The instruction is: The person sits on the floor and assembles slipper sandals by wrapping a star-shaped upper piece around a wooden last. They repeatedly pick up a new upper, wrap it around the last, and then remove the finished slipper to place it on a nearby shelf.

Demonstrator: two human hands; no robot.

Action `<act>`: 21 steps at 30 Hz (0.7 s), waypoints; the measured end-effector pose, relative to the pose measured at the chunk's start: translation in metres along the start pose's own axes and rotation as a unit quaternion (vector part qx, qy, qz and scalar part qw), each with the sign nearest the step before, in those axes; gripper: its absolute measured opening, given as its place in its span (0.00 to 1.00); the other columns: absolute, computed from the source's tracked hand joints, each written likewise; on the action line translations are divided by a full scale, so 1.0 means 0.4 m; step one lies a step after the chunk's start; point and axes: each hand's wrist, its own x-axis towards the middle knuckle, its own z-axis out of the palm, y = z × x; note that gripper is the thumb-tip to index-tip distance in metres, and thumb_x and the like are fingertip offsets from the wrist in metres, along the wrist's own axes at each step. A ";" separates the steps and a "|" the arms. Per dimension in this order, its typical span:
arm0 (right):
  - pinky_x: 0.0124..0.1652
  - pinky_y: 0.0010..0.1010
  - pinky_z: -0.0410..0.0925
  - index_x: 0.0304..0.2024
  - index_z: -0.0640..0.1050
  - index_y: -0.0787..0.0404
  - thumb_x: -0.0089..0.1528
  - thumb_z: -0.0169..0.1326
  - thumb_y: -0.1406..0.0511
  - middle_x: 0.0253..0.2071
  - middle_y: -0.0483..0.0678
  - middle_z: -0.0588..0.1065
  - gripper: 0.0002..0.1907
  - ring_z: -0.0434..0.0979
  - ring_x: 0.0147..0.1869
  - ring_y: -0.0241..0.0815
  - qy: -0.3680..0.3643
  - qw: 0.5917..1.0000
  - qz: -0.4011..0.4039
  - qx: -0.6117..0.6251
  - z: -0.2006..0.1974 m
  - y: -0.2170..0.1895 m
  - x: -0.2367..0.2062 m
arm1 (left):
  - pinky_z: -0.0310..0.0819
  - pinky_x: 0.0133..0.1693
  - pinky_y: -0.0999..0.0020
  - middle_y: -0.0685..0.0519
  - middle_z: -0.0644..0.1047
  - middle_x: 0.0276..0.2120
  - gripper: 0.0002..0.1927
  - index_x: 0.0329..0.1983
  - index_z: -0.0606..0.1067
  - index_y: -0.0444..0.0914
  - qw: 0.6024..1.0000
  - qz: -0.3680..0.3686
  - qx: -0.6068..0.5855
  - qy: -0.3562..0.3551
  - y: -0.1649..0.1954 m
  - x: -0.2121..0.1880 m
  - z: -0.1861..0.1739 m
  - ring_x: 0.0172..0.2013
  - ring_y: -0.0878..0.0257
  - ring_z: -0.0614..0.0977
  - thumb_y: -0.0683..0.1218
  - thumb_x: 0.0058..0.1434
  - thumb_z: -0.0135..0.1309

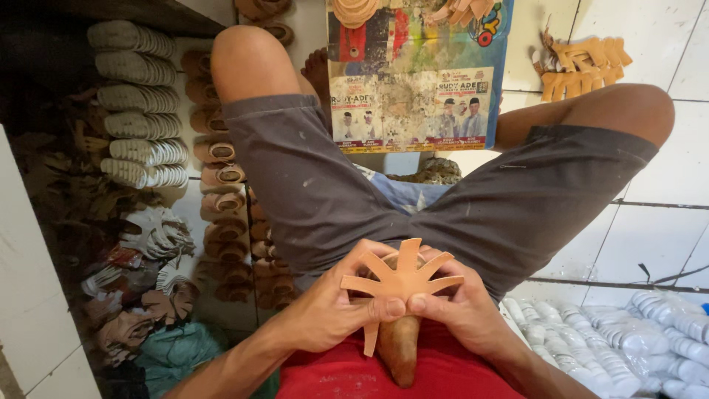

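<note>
From the head camera we look down on a person seated on a white tiled floor (665, 236), knees spread, in grey shorts (354, 199) and a red shirt (369, 377). We count two hands at the lap. The left hand (332, 307) and the right hand (458, 307) both have their fingers closed on one tan leather cutout (402, 284) with fanned strips; we count about seven strips, plus one hanging down. The thumbs press its front edge, the other fingers curl behind it. The cutout sits over a brown wooden form (399, 343) that stands between the thighs, just above the shirt; the form's top is hidden under the leather.

On our left we count six pale ribbed soles (140, 103) in a column, and beside them a row of brown sandal uppers (218, 185), too overlapped to count. Below lies a dark heap of leaf-shaped scraps (140, 281), hard to make out. Ahead lies one printed board (417, 74), cut off at the top, with more tan cutouts (583, 63) to its right. At the lower right are bagged white soles (628, 340), cut off by the frame
</note>
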 end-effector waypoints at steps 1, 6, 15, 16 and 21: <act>0.56 0.34 0.68 0.56 0.75 0.66 0.57 0.64 0.64 0.52 0.48 0.76 0.26 0.74 0.57 0.38 0.000 1.000 -0.006 -0.007 0.000 0.001 -0.001 | 0.71 0.57 0.66 0.52 0.74 0.51 0.29 0.62 0.67 0.35 1.000 0.002 0.003 0.003 -0.004 -0.001 0.000 0.55 0.66 0.75 0.52 0.63 0.62; 0.58 0.34 0.66 0.56 0.74 0.67 0.58 0.65 0.64 0.53 0.47 0.73 0.25 0.72 0.58 0.38 -0.021 0.999 -0.032 0.017 0.003 0.001 -0.004 | 0.71 0.56 0.66 0.52 0.75 0.49 0.28 0.62 0.67 0.35 1.000 0.012 -0.019 0.011 -0.019 -0.001 0.005 0.53 0.66 0.74 0.50 0.63 0.63; 0.59 0.35 0.64 0.54 0.75 0.67 0.56 0.66 0.63 0.53 0.48 0.72 0.26 0.71 0.59 0.39 -0.023 0.999 -0.028 0.032 0.011 -0.016 0.004 | 0.70 0.58 0.67 0.52 0.75 0.53 0.28 0.63 0.66 0.35 1.000 0.023 -0.002 0.021 -0.017 -0.007 0.013 0.55 0.67 0.74 0.47 0.62 0.62; 0.59 0.35 0.64 0.53 0.75 0.67 0.56 0.66 0.63 0.53 0.48 0.72 0.26 0.71 0.59 0.39 -0.023 0.999 -0.029 0.033 0.012 -0.017 0.004 | 0.70 0.58 0.67 0.52 0.75 0.52 0.28 0.63 0.66 0.35 1.000 0.020 -0.005 0.021 -0.016 -0.007 0.014 0.55 0.67 0.74 0.47 0.62 0.61; 0.58 0.33 0.64 0.51 0.75 0.67 0.57 0.66 0.64 0.51 0.48 0.72 0.24 0.71 0.58 0.39 -0.039 0.998 -0.036 0.042 0.014 -0.017 0.005 | 0.72 0.55 0.68 0.52 0.75 0.50 0.28 0.62 0.67 0.34 0.999 0.020 -0.035 0.023 -0.019 -0.009 0.021 0.52 0.68 0.75 0.47 0.63 0.62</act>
